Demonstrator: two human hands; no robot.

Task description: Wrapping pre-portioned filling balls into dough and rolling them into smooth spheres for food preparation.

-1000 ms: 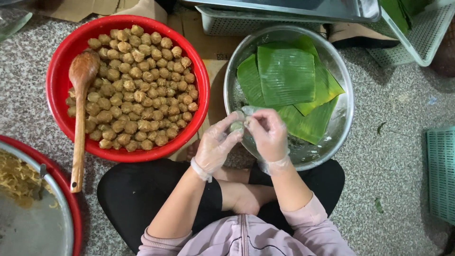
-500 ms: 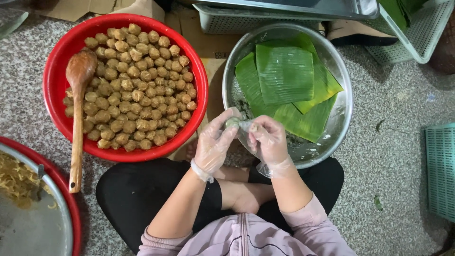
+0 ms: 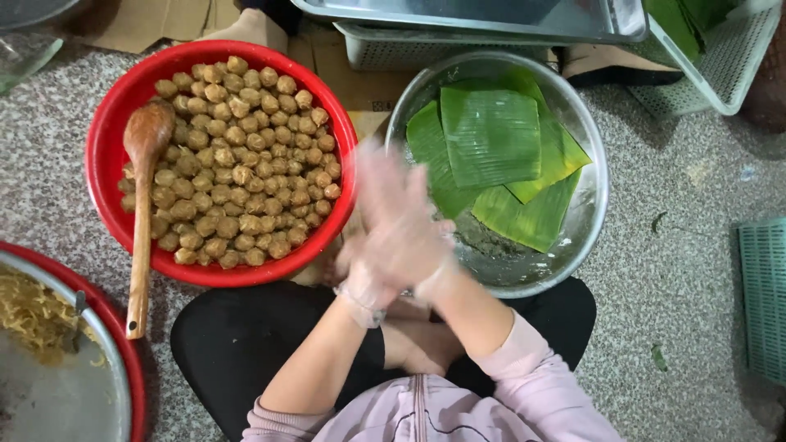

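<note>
My left hand and my right hand, both in clear plastic gloves, are pressed palm to palm and blurred by motion. They hover between the red basin and the metal bowl, above my lap. The small pale lump they held a moment ago is hidden between the palms. The basin is heaped with brown balls and has a wooden spoon leaning in it. Green banana leaf pieces lie in the metal bowl.
At the lower left a metal pan with yellow shreds sits inside a red rim. A metal tray on a grey crate stands behind the bowl, a white basket at top right, a green basket at the right edge.
The hands drew back from the metal bowl's rim toward the left. They went from pinching the pale lump with fingertips to pressing flat together over it.
</note>
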